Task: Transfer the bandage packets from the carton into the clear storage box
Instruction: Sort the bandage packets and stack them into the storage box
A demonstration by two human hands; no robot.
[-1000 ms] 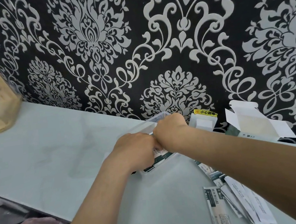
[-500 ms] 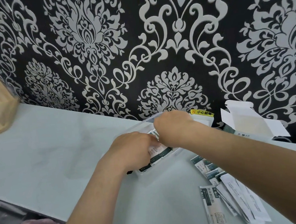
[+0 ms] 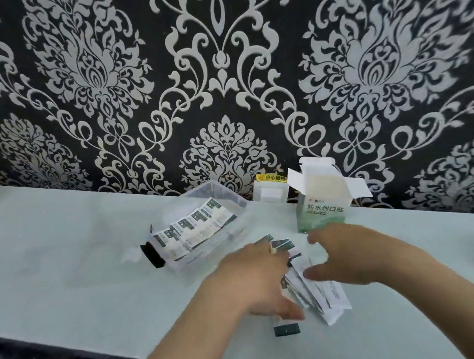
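My left hand [image 3: 257, 281] lies palm down, fingers spread, on the loose packets [image 3: 325, 295] on the table [image 3: 63, 254]. My right hand [image 3: 350, 255] is over the same pile, thumb and fingers loosely apart, gripping nothing. Other packets [image 3: 194, 229] lie in the box [image 3: 216, 188] just left; the carton [image 3: 324, 208] stands open behind.

My left hand [image 3: 257, 281] and right hand [image 3: 353, 255] lie spread over loose bandage packets [image 3: 325, 295] on the pale table [image 3: 63, 254]. Behind them stand the clear storage box [image 3: 225, 193], holding packets, and the open carton [image 3: 322, 208].
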